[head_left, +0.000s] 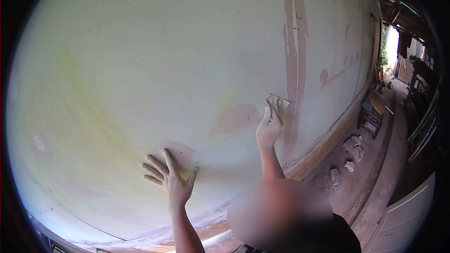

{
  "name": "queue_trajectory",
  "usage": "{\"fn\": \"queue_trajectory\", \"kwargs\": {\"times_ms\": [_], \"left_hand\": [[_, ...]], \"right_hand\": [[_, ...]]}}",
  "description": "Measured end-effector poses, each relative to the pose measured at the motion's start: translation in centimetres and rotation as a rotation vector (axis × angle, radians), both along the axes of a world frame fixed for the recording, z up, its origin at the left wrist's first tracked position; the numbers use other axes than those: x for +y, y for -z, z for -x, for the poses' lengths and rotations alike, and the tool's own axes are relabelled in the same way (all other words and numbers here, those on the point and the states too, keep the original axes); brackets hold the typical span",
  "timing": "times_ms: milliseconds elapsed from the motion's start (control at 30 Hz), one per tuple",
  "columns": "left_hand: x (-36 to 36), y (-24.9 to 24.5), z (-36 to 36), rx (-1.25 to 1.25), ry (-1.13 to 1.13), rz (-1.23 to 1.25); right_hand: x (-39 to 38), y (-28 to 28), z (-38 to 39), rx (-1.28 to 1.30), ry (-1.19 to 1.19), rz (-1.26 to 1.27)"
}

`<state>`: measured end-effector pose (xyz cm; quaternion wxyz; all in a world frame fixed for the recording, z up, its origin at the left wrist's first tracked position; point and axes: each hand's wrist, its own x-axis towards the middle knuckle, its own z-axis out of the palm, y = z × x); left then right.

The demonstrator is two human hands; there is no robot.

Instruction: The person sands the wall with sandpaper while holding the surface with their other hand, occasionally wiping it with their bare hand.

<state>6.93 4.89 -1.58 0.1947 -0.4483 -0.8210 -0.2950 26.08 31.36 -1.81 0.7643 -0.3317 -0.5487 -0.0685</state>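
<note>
A pale green wall (187, 75) with several pinkish-brown patches fills most of the view. My left hand (176, 181) lies spread on it, fingers apart, at the lower edge of a brownish patch (180, 152). Farther right, my right hand (271, 124) presses a small flat, light-coloured sheet (283, 103) against the wall, just left of a long vertical brown strip (296, 56). Another patch (237, 118) shows to the left of my right hand. Dust covers both hands.
Broken white chunks (354, 148) lie on the floor (370, 178) along the wall base at right. Beyond them stands a small rack (370, 121) with items. A pale panel (403, 220) is at lower right, and a bright doorway (391, 51) is far back. A blurred shape covers the lower centre.
</note>
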Motion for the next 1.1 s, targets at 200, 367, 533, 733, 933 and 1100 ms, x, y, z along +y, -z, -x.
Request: {"fn": "queue_trajectory", "kwargs": {"times_ms": [200, 367, 533, 733, 933, 1100], "left_hand": [[1.7, 0.3, -1.4, -0.032, -0.064, -0.003], [1.7, 0.4, -1.3, -0.004, -0.066, -0.045], [1.8, 0.6, -0.7, 0.036, -0.101, 0.029], [2.3, 0.6, -1.6, 0.076, -0.063, 0.035], [2.0, 0.4, -1.9, 0.075, -0.072, 0.123], [1.6, 0.2, -2.1, 0.060, -0.075, 0.228]], "right_hand": [[-7.3, -4.0, 4.3, 0.034, -0.321, 0.070], [-8.3, -1.2, 6.0, -0.186, -0.342, -0.068], [-0.4, -2.0, -0.4, 0.460, -0.359, 0.145], [-9.5, -4.9, 6.3, -0.102, -0.239, 0.035], [-6.8, 2.3, 3.8, -0.029, -0.366, 0.001], [-0.7, 5.2, -1.6, 0.472, -0.270, 0.294]]}}
